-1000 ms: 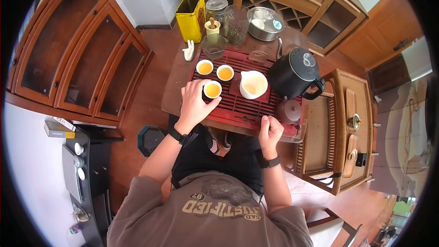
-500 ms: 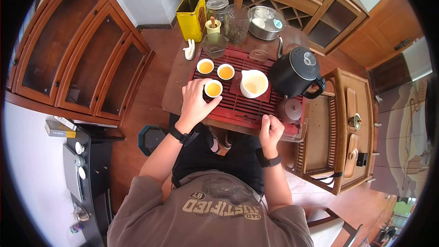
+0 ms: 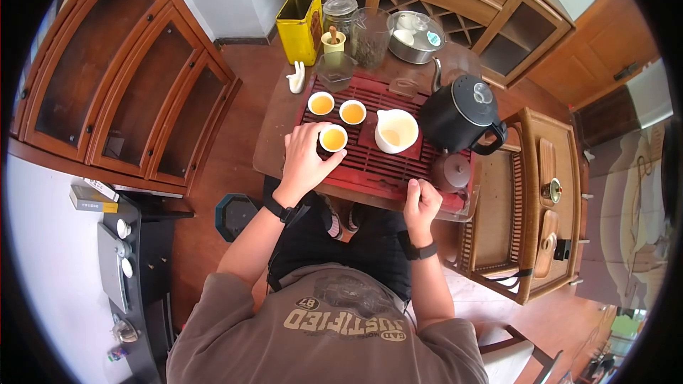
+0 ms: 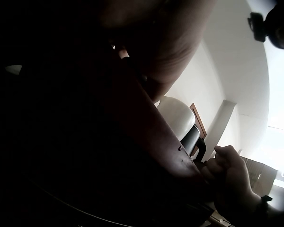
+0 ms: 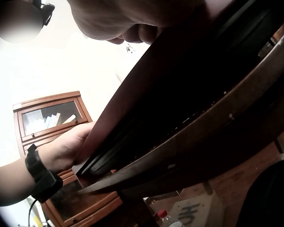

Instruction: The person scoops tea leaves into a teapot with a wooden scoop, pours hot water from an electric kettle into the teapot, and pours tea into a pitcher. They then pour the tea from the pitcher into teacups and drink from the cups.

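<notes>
- The left hand (image 3: 302,160) curls round a small cup (image 3: 332,139) full of amber tea, which stands on the red slatted tea tray (image 3: 370,163) near the tray's front left corner. The cup looks filled close to its rim, so a quick lift or a tilt would probably spill tea over the fingers and the slats.
- Two more filled cups (image 3: 321,104) (image 3: 353,112) stand just behind the held one, toward the tray's back left corner. A hand drawn backward or sideways could knock them.
- The white pitcher (image 3: 395,131) sits near the tray's middle, close to the right of the held cup, and the black kettle (image 3: 459,114) stands at the tray's right edge; a wide sweep to the right risks bumping either.
- The right hand (image 3: 421,203) rests at the tray's front edge near its right corner, fingers curled in a loose fist. It seems to hold nothing, yet the thumb side is turned away, so this is not sure.
- The small brown teapot (image 3: 450,171) stands just beyond that hand and could be nudged off the tray's corner.
- The left wrist view is almost wholly dark; only the right hand (image 4: 232,182) shows dimly.
- The right wrist view looks from under the table (image 5: 213,137), so the cups are hidden there; only the left hand (image 5: 66,149) shows.
</notes>
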`<state>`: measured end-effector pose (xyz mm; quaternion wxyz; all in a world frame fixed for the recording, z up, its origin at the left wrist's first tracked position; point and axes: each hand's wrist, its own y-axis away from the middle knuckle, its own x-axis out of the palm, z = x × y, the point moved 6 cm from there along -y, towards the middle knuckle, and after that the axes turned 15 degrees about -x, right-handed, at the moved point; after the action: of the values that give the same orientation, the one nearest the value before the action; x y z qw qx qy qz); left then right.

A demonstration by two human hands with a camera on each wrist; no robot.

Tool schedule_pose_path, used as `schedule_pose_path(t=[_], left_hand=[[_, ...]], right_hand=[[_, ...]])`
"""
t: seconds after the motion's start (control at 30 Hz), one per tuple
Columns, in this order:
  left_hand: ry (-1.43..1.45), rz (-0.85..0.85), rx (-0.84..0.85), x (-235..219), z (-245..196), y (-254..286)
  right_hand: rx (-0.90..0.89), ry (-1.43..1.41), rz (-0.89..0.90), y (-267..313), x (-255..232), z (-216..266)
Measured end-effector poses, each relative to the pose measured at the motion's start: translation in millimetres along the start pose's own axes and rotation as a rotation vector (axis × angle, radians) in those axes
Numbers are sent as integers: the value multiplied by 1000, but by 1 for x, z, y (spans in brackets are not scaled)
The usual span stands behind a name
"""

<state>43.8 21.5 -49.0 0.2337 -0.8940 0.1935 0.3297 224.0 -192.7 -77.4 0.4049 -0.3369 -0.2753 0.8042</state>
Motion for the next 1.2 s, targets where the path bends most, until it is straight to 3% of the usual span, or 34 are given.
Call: schedule_pose_path(t=[0.9, 1.17, 1.2], left_hand=[[61, 41, -17, -2, 9, 3], [194, 90, -133, -26, 22, -4], [167, 82, -84, -37, 13, -8]], right_hand=[[-7, -10, -17, -4, -2, 6], [-54, -36, -59, -7, -5, 9], [-47, -38, -71, -6, -5, 8]])
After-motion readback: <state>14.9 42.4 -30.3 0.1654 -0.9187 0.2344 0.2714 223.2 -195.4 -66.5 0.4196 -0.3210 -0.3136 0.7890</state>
